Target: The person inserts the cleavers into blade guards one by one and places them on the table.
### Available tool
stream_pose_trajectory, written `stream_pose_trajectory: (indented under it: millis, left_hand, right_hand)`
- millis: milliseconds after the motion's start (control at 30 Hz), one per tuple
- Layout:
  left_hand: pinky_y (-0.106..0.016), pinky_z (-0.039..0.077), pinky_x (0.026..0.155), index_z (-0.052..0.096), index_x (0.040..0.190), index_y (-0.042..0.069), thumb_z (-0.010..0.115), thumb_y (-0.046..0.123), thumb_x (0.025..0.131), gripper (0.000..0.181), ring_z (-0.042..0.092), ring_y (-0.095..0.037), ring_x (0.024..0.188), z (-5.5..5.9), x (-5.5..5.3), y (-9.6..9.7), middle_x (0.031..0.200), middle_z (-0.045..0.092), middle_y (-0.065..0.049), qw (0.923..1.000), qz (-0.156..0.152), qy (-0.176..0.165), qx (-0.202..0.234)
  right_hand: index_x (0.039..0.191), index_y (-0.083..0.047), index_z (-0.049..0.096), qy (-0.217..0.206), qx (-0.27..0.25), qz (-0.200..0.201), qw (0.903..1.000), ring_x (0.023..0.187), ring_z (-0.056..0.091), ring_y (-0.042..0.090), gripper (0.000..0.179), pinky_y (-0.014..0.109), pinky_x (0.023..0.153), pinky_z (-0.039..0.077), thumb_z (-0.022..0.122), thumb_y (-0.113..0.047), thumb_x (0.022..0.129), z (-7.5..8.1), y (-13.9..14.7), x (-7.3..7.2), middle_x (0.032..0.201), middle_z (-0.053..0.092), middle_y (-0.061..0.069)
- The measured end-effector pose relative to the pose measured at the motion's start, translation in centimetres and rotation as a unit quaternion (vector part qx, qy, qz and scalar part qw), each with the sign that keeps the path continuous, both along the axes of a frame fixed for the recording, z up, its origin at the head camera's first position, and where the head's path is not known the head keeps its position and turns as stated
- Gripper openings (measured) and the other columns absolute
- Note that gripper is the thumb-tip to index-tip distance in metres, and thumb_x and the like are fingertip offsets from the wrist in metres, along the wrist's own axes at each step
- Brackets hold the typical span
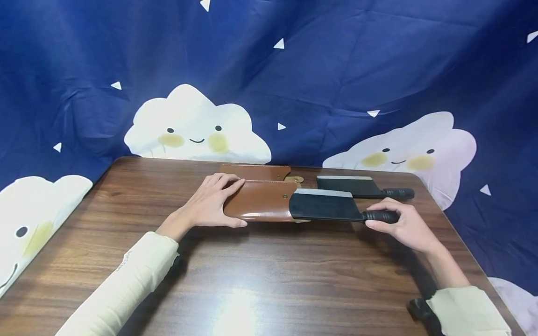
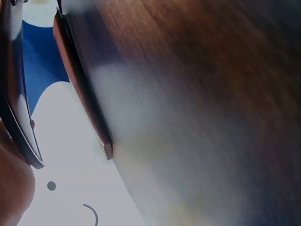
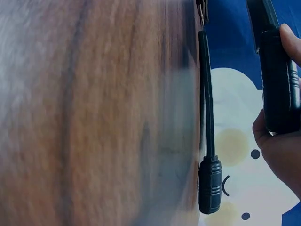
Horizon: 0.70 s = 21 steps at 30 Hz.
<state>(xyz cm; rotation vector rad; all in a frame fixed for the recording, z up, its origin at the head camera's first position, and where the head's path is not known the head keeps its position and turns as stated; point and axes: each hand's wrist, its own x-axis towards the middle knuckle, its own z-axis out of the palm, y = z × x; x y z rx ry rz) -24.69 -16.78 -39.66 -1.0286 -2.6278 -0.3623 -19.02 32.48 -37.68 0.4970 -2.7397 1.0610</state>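
Note:
A brown leather knife sheath (image 1: 258, 200) is held by its closed end in my left hand (image 1: 210, 205), thumb along the near edge and fingers over the far one. My right hand (image 1: 405, 226) grips the ribbed black handle (image 3: 280, 84) of a cleaver (image 1: 323, 205). Its dark blade, with a silvery strip along the far edge, meets the sheath's mouth at the right; the blade's front end is hidden there. In both wrist views, sheath and cleaver are raised off the table. How deep the blade sits cannot be seen.
A second cleaver (image 1: 349, 186) lies behind, near the table's back edge. To its left rests another brown sheath (image 1: 252, 171) with a tan strap (image 1: 294, 179). The wooden table (image 1: 269, 280) ends at a blue curtain (image 1: 319, 70) printed with clouds.

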Motion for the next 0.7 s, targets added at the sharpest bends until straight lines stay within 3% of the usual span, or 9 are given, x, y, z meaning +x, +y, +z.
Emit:
stream_pose_trajectory:
  millis: [200, 700]
  left_hand:
    - [-0.048, 0.029, 0.106, 0.051, 0.149, 0.007, 0.067, 0.082, 0.069, 0.111, 0.042, -0.027, 0.125, 0.0, -0.1, 0.2, 0.141, 0.049, -0.007, 0.9999, -0.004, 0.007, 0.007]
    - [-0.051, 0.029, 0.106, 0.054, 0.147, 0.007, 0.065, 0.079, 0.072, 0.105, 0.043, -0.031, 0.125, 0.3, 0.0, -0.2, 0.138, 0.051, -0.01, 0.9988, -0.013, 0.045, 0.013]
  right_hand:
    - [0.11, -0.009, 0.076, 0.011, -0.016, 0.006, 0.9998, 0.088, 0.059, 0.008, 0.031, 0.018, 0.077, 0.041, 0.086, -0.015, 0.082, -0.2, -0.5, 0.0, 0.096, 0.07, -0.001]
    - [0.108, -0.014, 0.077, 0.021, -0.015, 0.01, 0.9996, 0.088, 0.056, 0.008, 0.029, 0.019, 0.077, 0.04, 0.086, -0.013, 0.081, 0.2, -1.3, -0.3, 0.093, 0.069, -0.001]
